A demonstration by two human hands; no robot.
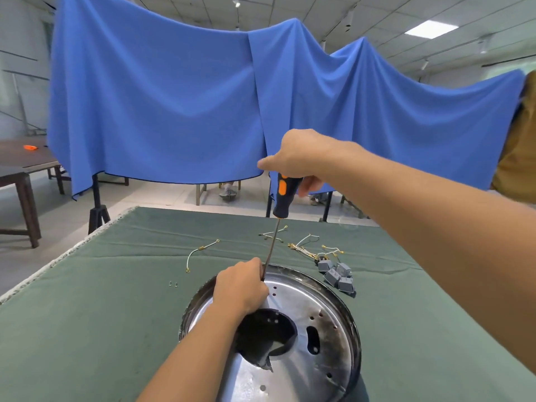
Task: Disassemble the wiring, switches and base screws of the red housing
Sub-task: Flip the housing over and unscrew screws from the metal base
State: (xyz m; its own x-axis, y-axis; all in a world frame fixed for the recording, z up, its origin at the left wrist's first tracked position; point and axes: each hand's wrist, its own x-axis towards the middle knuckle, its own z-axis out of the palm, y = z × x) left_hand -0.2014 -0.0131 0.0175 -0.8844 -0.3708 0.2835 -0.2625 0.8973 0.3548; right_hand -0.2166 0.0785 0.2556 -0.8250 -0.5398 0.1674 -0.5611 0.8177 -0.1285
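The housing (319,338) lies on the green cloth with its shiny metal base plate facing up; the plate has a large dark opening in the middle and several small holes. My right hand (298,158) grips the black and orange handle of a screwdriver (282,198) held nearly upright above the plate's far rim. My left hand (240,288) rests on the plate and pinches the lower end of the screwdriver's shaft, hiding the tip. Removed grey switches (338,275) with yellow-tipped wires (307,250) lie to the right of the housing. Two small screws (173,284) lie to its left.
A loose white wire (200,253) and another short wire (274,233) lie on the green-covered table (87,314) beyond the housing. A blue curtain (174,97) hangs behind the table. Dark wooden tables (23,169) stand at the left.
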